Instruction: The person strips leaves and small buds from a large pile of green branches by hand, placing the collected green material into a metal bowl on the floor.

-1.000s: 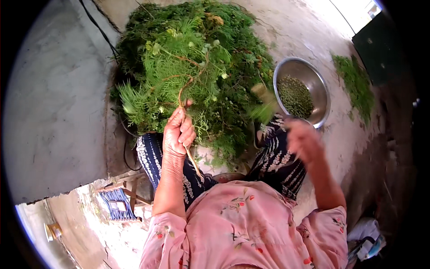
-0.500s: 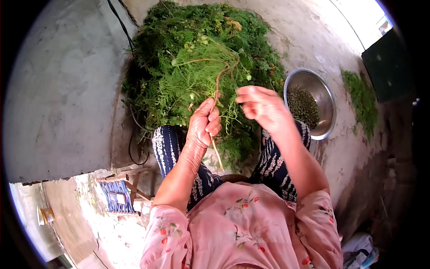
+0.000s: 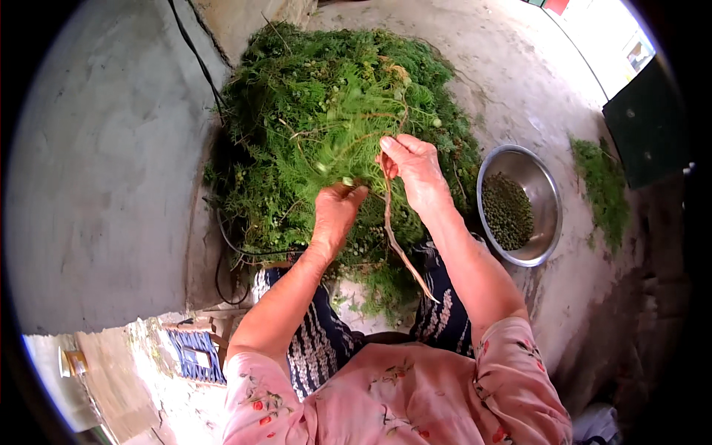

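A brown woody branch (image 3: pixel 397 241) with feathery green twigs is held by my right hand (image 3: pixel 411 167), thumb and fingers closed on it over a big pile of green cuttings (image 3: pixel 274 111). My left hand (image 3: pixel 337 211) is lower and to the left, fingers curled at the foliage beside a small pale green cone (image 3: pixel 347 180); what they grip is hard to make out. A steel bowl (image 3: pixel 545 200) holding many small round green pieces (image 3: pixel 504 211) rests on the ground to the right.
A grey concrete slab (image 3: pixel 104 170) with black cables (image 3: pixel 189 44) runs along the left. A woven blue stool (image 3: pixel 193 352) is at lower left. Loose green sprigs (image 3: pixel 597 189) lie right of the bowl, below a dark green panel (image 3: pixel 641 122). My patterned legs (image 3: pixel 441 293) flank the pile.
My right hand has come in from the right and taken hold of the branch. My left hand, earlier gripping that branch, has shifted off it to the left among the foliage.
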The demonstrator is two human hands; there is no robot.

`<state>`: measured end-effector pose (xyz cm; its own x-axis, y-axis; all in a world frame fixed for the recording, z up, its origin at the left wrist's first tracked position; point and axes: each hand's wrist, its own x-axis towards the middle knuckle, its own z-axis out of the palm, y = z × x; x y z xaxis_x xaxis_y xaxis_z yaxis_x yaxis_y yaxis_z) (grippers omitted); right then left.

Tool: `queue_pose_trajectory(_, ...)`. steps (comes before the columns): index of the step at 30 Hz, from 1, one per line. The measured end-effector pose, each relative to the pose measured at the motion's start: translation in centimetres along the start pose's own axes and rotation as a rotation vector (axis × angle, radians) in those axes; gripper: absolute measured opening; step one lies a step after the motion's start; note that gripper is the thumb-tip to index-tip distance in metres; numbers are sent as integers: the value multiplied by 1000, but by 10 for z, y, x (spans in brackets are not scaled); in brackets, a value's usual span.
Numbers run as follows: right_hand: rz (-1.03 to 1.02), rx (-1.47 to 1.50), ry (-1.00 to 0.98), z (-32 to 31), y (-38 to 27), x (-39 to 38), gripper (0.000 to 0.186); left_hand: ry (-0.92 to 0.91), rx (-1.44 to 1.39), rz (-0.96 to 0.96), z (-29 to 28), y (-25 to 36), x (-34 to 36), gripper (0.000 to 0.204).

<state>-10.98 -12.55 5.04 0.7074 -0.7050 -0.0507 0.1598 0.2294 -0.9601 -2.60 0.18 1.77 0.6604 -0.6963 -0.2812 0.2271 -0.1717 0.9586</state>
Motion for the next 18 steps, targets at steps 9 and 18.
queue_pose_trajectory(9,-270,-667,13,4,42,-4,26,283,33,355,-7,9,26,11)
queue_pose_trajectory(18,-364,-909,-139,25,63,-17,5,220,446,386,-5,12,46,23)
